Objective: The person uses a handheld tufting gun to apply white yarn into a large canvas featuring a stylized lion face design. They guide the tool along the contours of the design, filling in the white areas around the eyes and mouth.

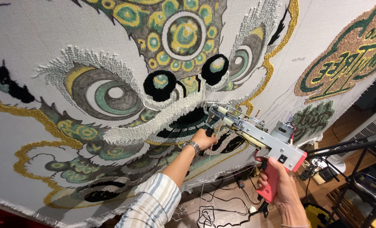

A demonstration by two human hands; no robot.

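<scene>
Head view shows the right hand [280,185] at about 5 o'clock of the picture, closed tightly around the red pistol grip of a tufting gun [255,133]. The gun has a grey metal body and a small motor on its top, and it points toward 10 o'clock, so its needle end touches the stretched cloth [36,38] near the middle of the frame. The left hand [204,138] is just at 9 o'clock of the gun body, and its fingers are wrapped around the black front handle under the nose of the gun; a metal wristwatch [193,146] sits on this wrist, and a striped sleeve [152,204] covers the forearm down toward 6 o'clock. A thin white yarn [205,177] hangs from the gun toward the floor. The cloth fills most of the picture and carries a tufted lion face: a big green and grey eye [107,95] at 9 o'clock of the hands, two black round nostrils [160,84] at 11 o'clock, a white band of loops [154,124] just beside the needle, and gold outlines [27,114] farther out to 9 o'clock. At 2 o'clock there is a green and tan emblem [348,55] with letters, and under it a small green tree shape [312,118]. Below the cloth, at 6 o'clock, black cables [221,211] lie on the wooden floor [238,202]. At 3 o'clock a black stand [348,145] crosses in front of a white appliance [373,124].
</scene>
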